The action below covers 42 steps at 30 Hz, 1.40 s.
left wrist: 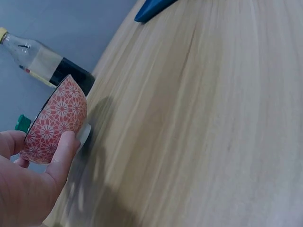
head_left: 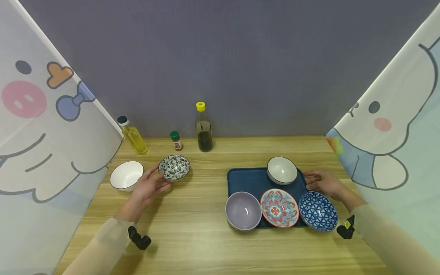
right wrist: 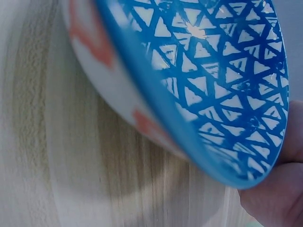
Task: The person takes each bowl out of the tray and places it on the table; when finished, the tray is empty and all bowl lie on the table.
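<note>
In the head view my left hand (head_left: 150, 187) holds a small bowl (head_left: 174, 168) at its near left side; inside it is white with a dark floral print. The left wrist view shows that bowl's red flower-patterned outside (left wrist: 59, 118), tilted, with fingers of my left hand (left wrist: 33, 182) against its wall and rim. My right hand (head_left: 323, 184) lies at the right edge of a blue tray (head_left: 245, 177), fingers loosely bent. Just nearer is a blue triangle-patterned bowl (head_left: 317, 211); in the right wrist view its rim partly hides the fingers.
On the tray are a white bowl (head_left: 282, 170), a lilac bowl (head_left: 243, 211) and a red-and-blue patterned bowl (head_left: 279, 208). Another white bowl (head_left: 127, 175) stands left of my left hand. Behind are an oil bottle (head_left: 135, 139), a green-capped jar (head_left: 176, 141) and a dark sauce bottle (head_left: 204, 133).
</note>
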Each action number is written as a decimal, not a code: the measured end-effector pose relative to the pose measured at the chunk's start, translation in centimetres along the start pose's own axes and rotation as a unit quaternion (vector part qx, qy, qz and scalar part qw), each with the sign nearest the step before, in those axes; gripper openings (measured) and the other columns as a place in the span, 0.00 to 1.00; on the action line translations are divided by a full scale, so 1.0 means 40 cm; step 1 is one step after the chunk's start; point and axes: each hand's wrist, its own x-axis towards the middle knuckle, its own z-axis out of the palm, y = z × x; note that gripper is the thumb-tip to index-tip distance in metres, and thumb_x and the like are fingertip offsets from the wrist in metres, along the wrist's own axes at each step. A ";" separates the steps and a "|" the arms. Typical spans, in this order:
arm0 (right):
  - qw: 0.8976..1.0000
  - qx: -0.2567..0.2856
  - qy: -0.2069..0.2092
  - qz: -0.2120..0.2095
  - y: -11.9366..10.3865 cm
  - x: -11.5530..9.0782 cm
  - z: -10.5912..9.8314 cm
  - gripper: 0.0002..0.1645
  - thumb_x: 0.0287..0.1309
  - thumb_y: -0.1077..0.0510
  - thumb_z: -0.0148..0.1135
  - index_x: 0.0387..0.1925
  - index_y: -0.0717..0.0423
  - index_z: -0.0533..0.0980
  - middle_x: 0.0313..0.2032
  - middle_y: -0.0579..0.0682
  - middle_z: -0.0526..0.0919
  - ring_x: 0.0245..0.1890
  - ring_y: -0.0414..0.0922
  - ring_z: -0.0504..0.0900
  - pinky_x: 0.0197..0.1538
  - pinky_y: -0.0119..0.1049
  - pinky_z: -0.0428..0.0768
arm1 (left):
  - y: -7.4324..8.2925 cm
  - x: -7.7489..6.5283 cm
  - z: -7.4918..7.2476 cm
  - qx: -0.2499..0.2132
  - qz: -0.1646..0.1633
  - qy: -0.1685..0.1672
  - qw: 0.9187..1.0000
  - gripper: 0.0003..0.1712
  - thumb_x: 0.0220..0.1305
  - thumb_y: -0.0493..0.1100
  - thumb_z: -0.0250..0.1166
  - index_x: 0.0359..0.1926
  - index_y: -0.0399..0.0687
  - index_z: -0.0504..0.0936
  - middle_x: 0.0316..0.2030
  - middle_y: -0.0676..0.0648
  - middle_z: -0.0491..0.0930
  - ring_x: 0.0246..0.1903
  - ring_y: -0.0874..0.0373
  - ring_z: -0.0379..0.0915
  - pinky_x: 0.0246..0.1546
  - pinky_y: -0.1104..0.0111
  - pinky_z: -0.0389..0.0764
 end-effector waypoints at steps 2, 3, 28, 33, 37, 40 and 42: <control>1.000 -0.003 0.000 -0.001 0.001 0.000 0.000 0.36 0.59 0.69 0.61 0.67 0.70 0.61 0.49 0.68 0.76 0.43 0.49 0.82 0.44 0.38 0.86 | -0.004 -0.001 -0.004 -0.005 -0.004 0.002 1.000 0.36 0.75 0.41 0.50 0.77 0.57 0.45 0.65 0.31 0.60 0.48 0.46 0.81 0.55 0.56 0.79; 1.000 -0.005 0.000 -0.002 0.001 0.000 0.000 0.36 0.59 0.69 0.61 0.67 0.70 0.61 0.49 0.68 0.76 0.43 0.49 0.82 0.44 0.38 0.86 | -0.006 -0.001 -0.006 -0.007 -0.004 0.003 1.000 0.36 0.75 0.41 0.50 0.77 0.56 0.45 0.65 0.31 0.60 0.47 0.47 0.81 0.55 0.56 0.79; 1.000 0.002 0.001 0.004 -0.002 -0.006 0.003 0.35 0.60 0.70 0.60 0.67 0.70 0.61 0.49 0.68 0.76 0.42 0.49 0.82 0.43 0.38 0.86 | -0.028 -0.020 -0.025 -0.025 0.020 -0.040 0.999 0.45 0.70 0.39 0.58 0.77 0.54 0.40 0.69 0.30 0.52 0.52 0.46 0.78 0.59 0.49 0.74; 1.000 0.005 -0.001 0.005 0.003 -0.001 0.001 0.35 0.60 0.70 0.60 0.67 0.70 0.61 0.49 0.68 0.76 0.41 0.48 0.82 0.43 0.38 0.86 | -0.029 -0.025 -0.028 -0.034 0.024 -0.062 0.997 0.53 0.64 0.30 0.61 0.77 0.53 0.35 0.70 0.29 0.49 0.52 0.48 0.78 0.61 0.44 0.70; 1.000 0.004 -0.001 0.005 0.004 0.001 -0.001 0.35 0.59 0.70 0.60 0.67 0.69 0.61 0.48 0.66 0.77 0.41 0.47 0.83 0.43 0.38 0.86 | -0.030 -0.027 -0.031 -0.029 0.020 -0.060 0.998 0.57 0.62 0.28 0.63 0.77 0.54 0.34 0.71 0.30 0.48 0.50 0.52 0.79 0.61 0.45 0.70; 1.000 -0.001 -0.004 0.004 0.005 0.004 -0.003 0.35 0.59 0.70 0.60 0.67 0.70 0.61 0.48 0.66 0.77 0.41 0.47 0.83 0.43 0.38 0.86 | -0.031 -0.028 -0.034 -0.020 0.020 -0.057 0.998 0.56 0.62 0.28 0.62 0.77 0.53 0.33 0.71 0.30 0.49 0.51 0.52 0.79 0.61 0.45 0.70; 1.000 -0.001 -0.002 0.006 0.005 0.005 -0.004 0.35 0.59 0.70 0.60 0.67 0.69 0.61 0.48 0.66 0.77 0.40 0.46 0.83 0.43 0.39 0.86 | -0.032 -0.029 -0.037 -0.014 0.022 -0.057 0.998 0.55 0.64 0.28 0.61 0.77 0.52 0.33 0.71 0.29 0.49 0.53 0.51 0.78 0.61 0.45 0.70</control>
